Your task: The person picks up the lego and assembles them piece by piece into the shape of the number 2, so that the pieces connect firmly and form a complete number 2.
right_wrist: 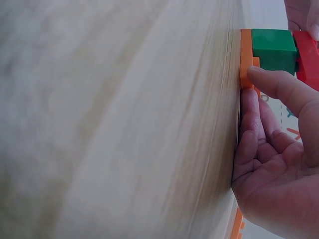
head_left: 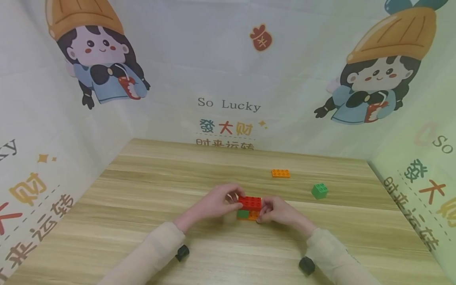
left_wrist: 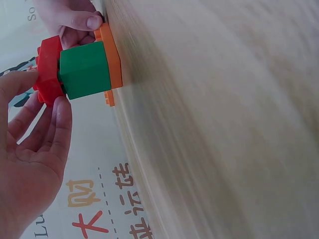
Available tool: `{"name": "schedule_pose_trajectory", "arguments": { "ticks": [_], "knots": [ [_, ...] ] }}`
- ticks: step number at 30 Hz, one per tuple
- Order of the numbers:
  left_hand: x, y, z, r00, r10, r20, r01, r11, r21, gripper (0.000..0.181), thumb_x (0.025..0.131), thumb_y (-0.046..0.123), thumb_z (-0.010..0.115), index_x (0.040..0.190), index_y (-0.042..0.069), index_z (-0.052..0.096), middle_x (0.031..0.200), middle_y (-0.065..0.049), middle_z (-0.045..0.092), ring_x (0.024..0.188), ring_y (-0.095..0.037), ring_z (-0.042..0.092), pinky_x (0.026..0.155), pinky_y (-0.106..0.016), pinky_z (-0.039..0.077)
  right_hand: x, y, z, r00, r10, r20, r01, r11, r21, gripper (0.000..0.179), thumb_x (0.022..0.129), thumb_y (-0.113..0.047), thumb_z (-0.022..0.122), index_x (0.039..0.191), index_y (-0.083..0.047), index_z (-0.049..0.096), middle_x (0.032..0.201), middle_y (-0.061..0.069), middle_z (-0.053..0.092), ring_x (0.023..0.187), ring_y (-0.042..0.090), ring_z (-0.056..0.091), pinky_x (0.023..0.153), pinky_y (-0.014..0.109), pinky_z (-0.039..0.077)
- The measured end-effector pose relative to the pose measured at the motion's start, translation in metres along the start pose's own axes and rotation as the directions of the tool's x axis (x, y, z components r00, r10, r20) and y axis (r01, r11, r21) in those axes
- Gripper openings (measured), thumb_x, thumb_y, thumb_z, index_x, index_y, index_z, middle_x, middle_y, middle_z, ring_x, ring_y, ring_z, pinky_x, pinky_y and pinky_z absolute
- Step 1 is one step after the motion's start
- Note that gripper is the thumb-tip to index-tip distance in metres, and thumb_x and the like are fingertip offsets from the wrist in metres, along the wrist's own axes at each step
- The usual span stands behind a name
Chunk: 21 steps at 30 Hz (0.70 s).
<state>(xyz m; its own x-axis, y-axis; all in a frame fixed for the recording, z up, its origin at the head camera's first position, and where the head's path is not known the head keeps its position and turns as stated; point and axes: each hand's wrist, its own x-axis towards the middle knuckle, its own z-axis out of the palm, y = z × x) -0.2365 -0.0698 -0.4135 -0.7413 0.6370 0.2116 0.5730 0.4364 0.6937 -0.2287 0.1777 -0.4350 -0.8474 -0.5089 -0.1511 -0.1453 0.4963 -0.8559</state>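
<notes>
A red building brick (head_left: 251,202) sits on top of a green brick (left_wrist: 84,70), slightly tilted, with a thin gap showing between them in the wrist views. The green brick stands on one end of a flat orange brick (right_wrist: 246,57) that lies on the table. My left hand (head_left: 221,200) pinches the red brick between thumb and fingers. At the right end, my right hand (head_left: 280,212) grips the orange brick, thumb on its upper side and fingers against its edge.
Another flat orange brick (head_left: 280,173) lies farther back on the wooden table (head_left: 149,198). A separate green brick (head_left: 320,191) stands to the right. Printed cloth walls (head_left: 171,71) enclose the table at the back and both sides.
</notes>
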Motion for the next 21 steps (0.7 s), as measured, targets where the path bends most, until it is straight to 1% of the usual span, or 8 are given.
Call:
{"name": "schedule_pose_trajectory", "arguments": {
  "ticks": [7,13,19,21],
  "knots": [
    [-0.0004,0.0022,-0.0034,1.0,-0.008,0.012,0.008,1.0,-0.005,0.021,0.089,0.009,0.071,0.109,0.009,0.065,0.105,-0.003,0.07,0.092,-0.012,0.063,0.081,-0.02,0.055,0.0017,0.0026,-0.0003,1.0,-0.014,0.001,0.014,1.0,0.004,0.026,0.079,-0.005,0.076,0.098,0.004,0.062,0.082,0.005,0.065,0.076,0.012,0.056,0.067,0.021,0.048],
    [-0.0002,0.0015,-0.0029,1.0,-0.01,0.012,0.01,1.0,0.003,0.025,0.087,0.009,0.073,0.111,0.009,0.066,0.107,-0.004,0.071,0.092,-0.011,0.064,0.081,-0.02,0.055,0.0022,0.0037,-0.0002,1.0,-0.02,0.003,0.02,1.0,-0.004,0.024,0.079,-0.006,0.076,0.096,0.003,0.062,0.081,0.003,0.063,0.075,0.012,0.055,0.066,0.02,0.046],
    [0.0005,0.0007,-0.0023,1.0,-0.006,0.011,0.006,1.0,-0.021,0.025,0.087,0.009,0.073,0.112,0.008,0.066,0.108,-0.005,0.071,0.092,-0.012,0.064,0.082,-0.019,0.055,0.0024,0.0046,-0.0004,1.0,-0.011,0.001,0.011,1.0,-0.006,0.026,0.079,-0.006,0.076,0.099,0.003,0.062,0.081,0.002,0.063,0.075,0.012,0.055,0.066,0.02,0.047],
    [0.0005,0.0,-0.0022,1.0,-0.013,0.013,0.013,1.0,-0.025,0.026,0.087,0.009,0.073,0.112,0.008,0.067,0.108,-0.005,0.071,0.092,-0.012,0.064,0.082,-0.019,0.055,0.0025,0.0049,-0.0004,1.0,-0.012,0.001,0.012,1.0,-0.004,0.027,0.079,-0.006,0.076,0.1,0.004,0.063,0.081,0.002,0.063,0.075,0.012,0.055,0.066,0.02,0.047]
  ]
}}
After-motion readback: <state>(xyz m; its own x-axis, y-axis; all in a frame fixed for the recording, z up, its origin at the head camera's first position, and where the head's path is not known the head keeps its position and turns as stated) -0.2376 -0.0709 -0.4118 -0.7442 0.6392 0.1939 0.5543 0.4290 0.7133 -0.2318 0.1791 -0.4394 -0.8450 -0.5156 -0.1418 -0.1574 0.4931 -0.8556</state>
